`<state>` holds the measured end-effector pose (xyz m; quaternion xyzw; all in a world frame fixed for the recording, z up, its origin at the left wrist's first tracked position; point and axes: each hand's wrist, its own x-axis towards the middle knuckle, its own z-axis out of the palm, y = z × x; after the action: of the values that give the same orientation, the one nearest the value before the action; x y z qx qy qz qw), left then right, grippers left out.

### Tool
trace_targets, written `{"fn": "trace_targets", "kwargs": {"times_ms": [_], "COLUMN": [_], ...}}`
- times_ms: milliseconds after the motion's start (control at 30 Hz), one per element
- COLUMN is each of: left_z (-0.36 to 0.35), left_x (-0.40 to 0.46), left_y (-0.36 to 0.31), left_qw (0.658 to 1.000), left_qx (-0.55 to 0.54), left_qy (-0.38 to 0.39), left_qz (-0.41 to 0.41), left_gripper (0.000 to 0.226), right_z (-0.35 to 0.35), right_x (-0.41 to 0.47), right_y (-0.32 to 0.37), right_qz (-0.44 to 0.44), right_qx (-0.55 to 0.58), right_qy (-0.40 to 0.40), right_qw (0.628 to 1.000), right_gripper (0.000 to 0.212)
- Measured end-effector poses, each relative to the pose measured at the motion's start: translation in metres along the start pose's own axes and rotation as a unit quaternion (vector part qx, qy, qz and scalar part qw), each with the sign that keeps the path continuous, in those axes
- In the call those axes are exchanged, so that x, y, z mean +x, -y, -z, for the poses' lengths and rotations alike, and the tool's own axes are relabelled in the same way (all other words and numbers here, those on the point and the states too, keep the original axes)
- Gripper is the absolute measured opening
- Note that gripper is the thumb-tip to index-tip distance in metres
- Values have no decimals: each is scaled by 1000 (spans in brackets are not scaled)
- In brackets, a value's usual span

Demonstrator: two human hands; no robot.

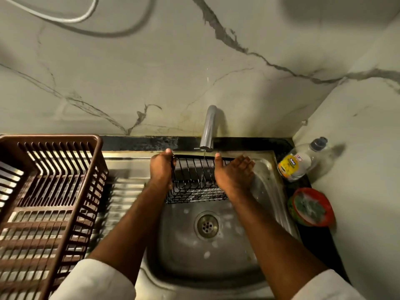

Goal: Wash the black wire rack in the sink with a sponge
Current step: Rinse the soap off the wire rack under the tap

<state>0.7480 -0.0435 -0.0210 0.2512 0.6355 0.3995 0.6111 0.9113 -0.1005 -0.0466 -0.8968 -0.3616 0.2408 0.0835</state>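
A home kitchen, at its washing-up corner. A stainless steel sink (249, 252) with a round drain (207, 226) sits in a dark counter under marble-patterned wall tiles (151, 72). A grey tap (208, 128) runs at 12 o'clock. At 9 o'clock stands a brown plastic dish drainer (49, 202); at 3 o'clock, 1 bottle of dish soap (299, 161) and a red scrubber bowl (311, 207).

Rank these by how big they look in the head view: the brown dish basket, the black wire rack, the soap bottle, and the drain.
1. brown dish basket, though nearness to the camera inflates it
2. black wire rack
3. soap bottle
4. drain
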Motion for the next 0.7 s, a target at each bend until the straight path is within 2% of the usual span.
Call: {"fn": "trace_targets", "kwargs": {"times_ms": [133, 267, 333, 500, 567, 700], "left_z": [-9, -6, -2, 9, 7, -6], "left_x": [-7, -6, -5, 4, 6, 11], "left_y": [7, 11, 10, 5, 4, 5], "left_qw": [999, 999, 999, 998, 997, 993], "left_qx": [30, 6, 16, 47, 62, 83], "left_qy": [22, 42, 40, 24, 28, 37], "left_qz": [-15, -2, -5, -22, -39, -69], "left_gripper": [33, 39, 37, 31, 32, 40], "right_z": [-11, -19, -15, -1, -5, -21], "right_x": [-41, -70, -59, -25, -27, -52], "right_y": [35, 55, 41, -4, 2, 45], "right_qz": [81, 137, 114, -49, -49, 35], "right_qx": [-3, -11, -3, 19, 29, 36], "right_qy": [-14, -34, -28, -3, 1, -20], "right_qw": [997, 990, 993, 999, 998, 999], "right_gripper": [102, 98, 97, 102, 101, 103]}}
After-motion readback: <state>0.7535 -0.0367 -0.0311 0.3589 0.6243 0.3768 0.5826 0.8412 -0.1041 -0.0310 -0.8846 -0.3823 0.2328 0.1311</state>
